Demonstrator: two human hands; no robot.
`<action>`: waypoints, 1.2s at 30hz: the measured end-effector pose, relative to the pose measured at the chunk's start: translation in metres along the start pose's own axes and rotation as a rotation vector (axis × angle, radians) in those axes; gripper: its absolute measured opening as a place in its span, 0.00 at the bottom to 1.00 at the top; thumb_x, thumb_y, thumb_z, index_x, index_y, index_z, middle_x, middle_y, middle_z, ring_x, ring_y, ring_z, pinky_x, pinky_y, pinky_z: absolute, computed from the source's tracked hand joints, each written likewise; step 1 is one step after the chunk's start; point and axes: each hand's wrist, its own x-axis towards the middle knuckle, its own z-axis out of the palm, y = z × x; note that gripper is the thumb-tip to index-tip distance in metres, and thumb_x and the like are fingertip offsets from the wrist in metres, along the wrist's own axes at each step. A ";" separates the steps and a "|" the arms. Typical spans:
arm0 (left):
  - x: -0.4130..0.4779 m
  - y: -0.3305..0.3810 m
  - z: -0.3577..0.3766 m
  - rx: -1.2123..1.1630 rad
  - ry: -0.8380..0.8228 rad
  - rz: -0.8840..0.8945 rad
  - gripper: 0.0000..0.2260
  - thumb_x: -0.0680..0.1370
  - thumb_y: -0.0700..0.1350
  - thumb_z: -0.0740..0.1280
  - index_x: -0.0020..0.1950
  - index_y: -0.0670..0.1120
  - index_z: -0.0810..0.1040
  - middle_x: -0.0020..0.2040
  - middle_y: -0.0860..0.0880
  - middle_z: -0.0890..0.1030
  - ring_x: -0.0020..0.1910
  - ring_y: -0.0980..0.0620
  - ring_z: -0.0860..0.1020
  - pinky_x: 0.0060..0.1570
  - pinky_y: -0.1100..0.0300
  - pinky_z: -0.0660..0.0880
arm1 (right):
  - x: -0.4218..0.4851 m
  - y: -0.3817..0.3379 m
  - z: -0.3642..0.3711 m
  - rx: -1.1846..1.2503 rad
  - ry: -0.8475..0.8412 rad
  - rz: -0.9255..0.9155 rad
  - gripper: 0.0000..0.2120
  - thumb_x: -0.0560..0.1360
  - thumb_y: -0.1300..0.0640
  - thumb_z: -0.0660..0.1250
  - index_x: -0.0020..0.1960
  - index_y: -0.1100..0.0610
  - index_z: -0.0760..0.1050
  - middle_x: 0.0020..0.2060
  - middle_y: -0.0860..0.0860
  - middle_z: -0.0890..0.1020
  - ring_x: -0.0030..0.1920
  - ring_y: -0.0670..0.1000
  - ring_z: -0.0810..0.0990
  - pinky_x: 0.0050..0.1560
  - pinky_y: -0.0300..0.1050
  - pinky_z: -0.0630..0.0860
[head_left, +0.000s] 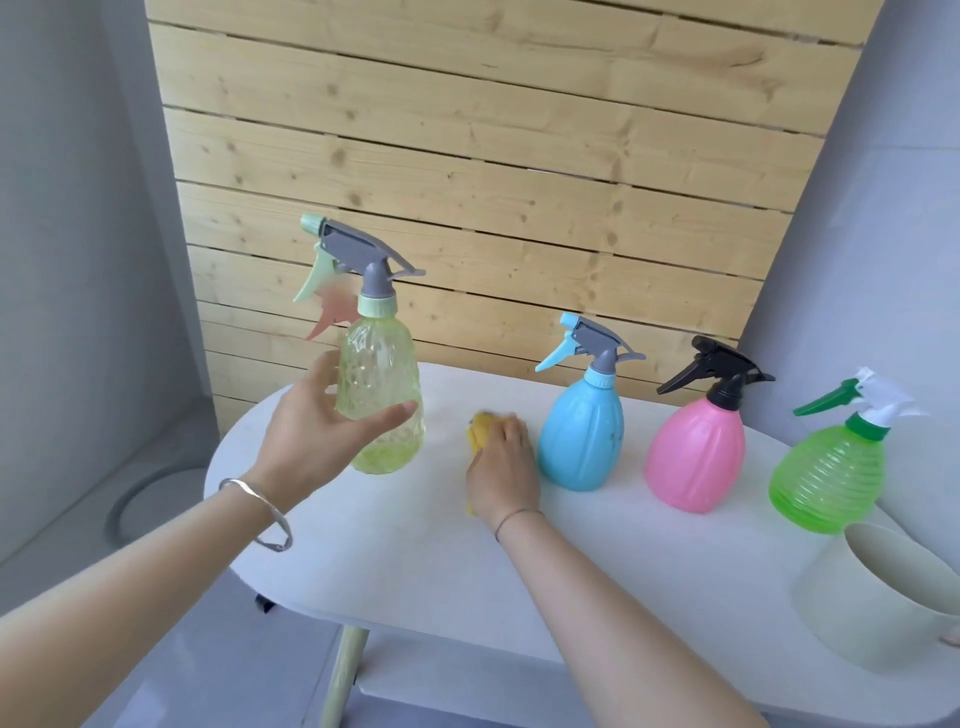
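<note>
Cloth (480, 427) on table (415, 571), left of bottle row (696, 457); cup (872, 603) rightmost.

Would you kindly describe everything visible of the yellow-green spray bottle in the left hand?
The yellow-green spray bottle is translucent, faceted plastic with a pale mint collar, grey pump head, and mint nozzle and trigger facing left. Roughly upright, it is at the left end of the white table. The left hand grips its body, thumb across the front, fingers behind. Whether its base touches the table is unclear. The right hand, gripping a yellow cloth, is apart from it.
</note>
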 end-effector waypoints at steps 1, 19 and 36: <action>-0.001 -0.002 -0.005 0.008 0.013 0.003 0.34 0.63 0.60 0.78 0.65 0.55 0.71 0.55 0.57 0.80 0.52 0.57 0.79 0.51 0.52 0.78 | 0.006 -0.003 0.000 -0.007 -0.004 0.041 0.25 0.79 0.64 0.51 0.75 0.63 0.53 0.76 0.58 0.53 0.77 0.56 0.50 0.75 0.46 0.48; -0.009 -0.028 -0.032 -0.015 0.125 -0.054 0.34 0.57 0.65 0.76 0.59 0.56 0.73 0.54 0.59 0.80 0.53 0.55 0.79 0.51 0.52 0.78 | -0.016 -0.010 -0.015 0.210 -0.363 -0.493 0.25 0.76 0.62 0.60 0.72 0.50 0.67 0.73 0.45 0.65 0.74 0.44 0.60 0.71 0.33 0.54; 0.008 -0.005 0.066 -0.067 0.042 -0.035 0.33 0.65 0.55 0.80 0.66 0.50 0.72 0.58 0.55 0.77 0.61 0.52 0.75 0.60 0.54 0.73 | -0.079 0.112 -0.067 0.267 -0.136 -0.255 0.24 0.74 0.63 0.62 0.65 0.42 0.74 0.68 0.34 0.68 0.69 0.36 0.65 0.70 0.33 0.60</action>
